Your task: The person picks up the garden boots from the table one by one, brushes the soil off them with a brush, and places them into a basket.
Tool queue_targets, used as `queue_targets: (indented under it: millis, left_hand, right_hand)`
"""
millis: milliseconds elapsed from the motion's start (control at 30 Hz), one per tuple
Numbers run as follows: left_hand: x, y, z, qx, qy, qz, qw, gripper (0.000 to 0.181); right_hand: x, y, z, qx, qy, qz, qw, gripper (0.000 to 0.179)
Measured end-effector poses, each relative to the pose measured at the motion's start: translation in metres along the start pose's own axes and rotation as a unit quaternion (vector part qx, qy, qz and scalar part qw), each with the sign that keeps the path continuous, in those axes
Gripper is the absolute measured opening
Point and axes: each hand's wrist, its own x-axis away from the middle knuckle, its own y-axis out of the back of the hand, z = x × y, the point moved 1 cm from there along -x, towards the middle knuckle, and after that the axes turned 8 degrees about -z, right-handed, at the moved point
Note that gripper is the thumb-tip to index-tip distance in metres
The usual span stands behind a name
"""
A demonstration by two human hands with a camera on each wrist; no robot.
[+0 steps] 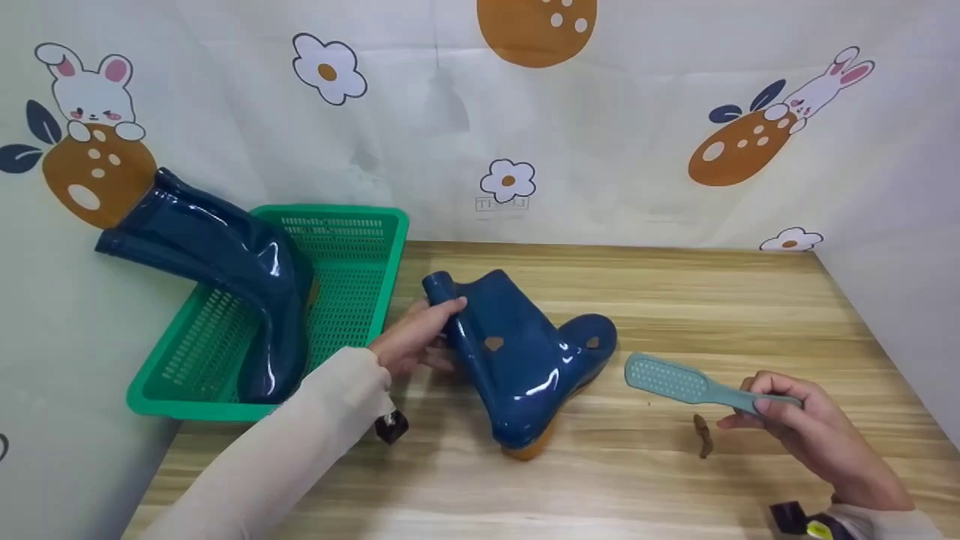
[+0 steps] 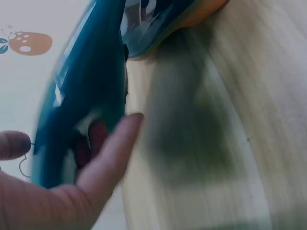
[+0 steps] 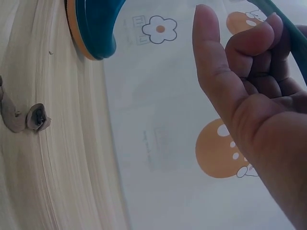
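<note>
A glossy blue rain boot (image 1: pixel 517 352) with a tan sole is tilted over the middle of the table in the head view. Two brown patches show on it, one on the shaft and one near the toe. My left hand (image 1: pixel 416 337) grips the shaft by its upper end, thumb on top and fingers underneath. My right hand (image 1: pixel 802 427) holds a teal brush (image 1: pixel 667 379) by its handle, the head with rows of pale dots pointing left toward the boot. Below the brush lies a twisted brown lump (image 1: pixel 703 436); the right wrist view shows a smaller lump (image 3: pixel 38 118) beside it.
At the left, a green plastic basket (image 1: pixel 394 262) holds a second blue boot (image 1: pixel 247 255), its shaft leaning out over the left rim. Patterned sheets (image 1: pixel 600 150) hang behind and beside the wood-grain table (image 1: pixel 637 487).
</note>
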Motion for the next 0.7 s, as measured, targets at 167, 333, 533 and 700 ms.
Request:
queue_targets:
  millis: [167,333,533,700]
  left_hand:
    - [0.004,-0.002,-0.006,0.026,-0.021,0.025,0.9991,0.062]
    - [0.017,-0.002,-0.012,0.073,-0.055,0.059,0.9941,0.062]
    - [0.03,0.0,-0.008,0.13,-0.089,0.113,0.981,0.056]
    - [0.039,0.0,-0.001,0.155,-0.107,0.148,0.971,0.062]
  right_hand:
    - [-0.007,-0.005,-0.002,0.004,-0.002,0.006,1.0,0.039]
    - [-0.015,-0.014,-0.002,0.019,-0.017,-0.002,0.9997,0.035]
    - [-0.026,-0.023,-0.003,0.025,-0.025,0.004,0.9994,0.035]
    - [-0.037,-0.035,-0.007,0.032,-0.032,0.003,0.999,0.028]
